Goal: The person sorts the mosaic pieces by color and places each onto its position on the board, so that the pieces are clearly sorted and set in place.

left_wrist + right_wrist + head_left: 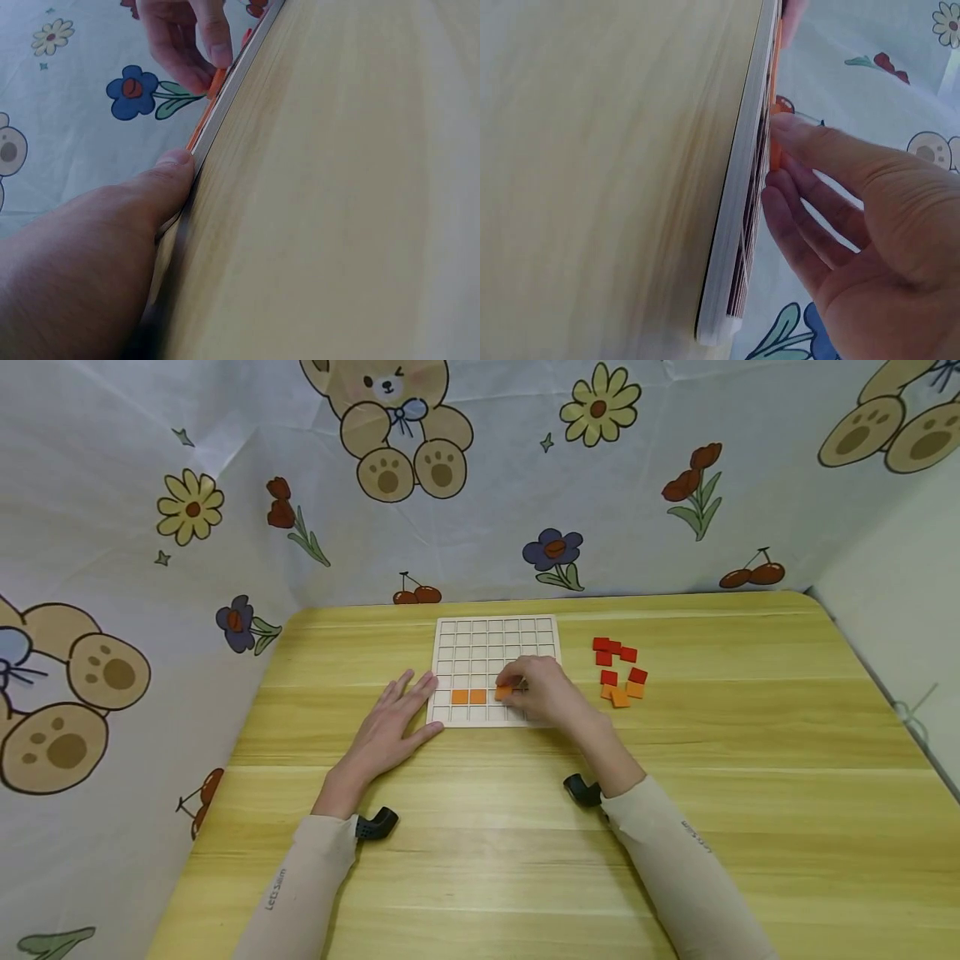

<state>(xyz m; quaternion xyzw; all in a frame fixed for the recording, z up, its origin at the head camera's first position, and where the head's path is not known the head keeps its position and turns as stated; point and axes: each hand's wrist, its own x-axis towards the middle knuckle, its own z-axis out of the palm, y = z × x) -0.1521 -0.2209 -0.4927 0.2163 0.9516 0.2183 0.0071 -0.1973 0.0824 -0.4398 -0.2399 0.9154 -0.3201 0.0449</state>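
A patterned cloth (480, 543) stands behind the wooden tabletop (480, 860), which carries a pale grid board (487, 652). The left hand (386, 727) lies with fingers extended, touching the board's left edge. The right hand (551, 693) pinches an orange tile (502, 692) at the board, just right of two orange tiles (460, 697) side by side in one row. Right of the board lie loose red and orange tiles (628, 654).

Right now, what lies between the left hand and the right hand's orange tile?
Two orange tiles, side by side on the grid board, in the head view.
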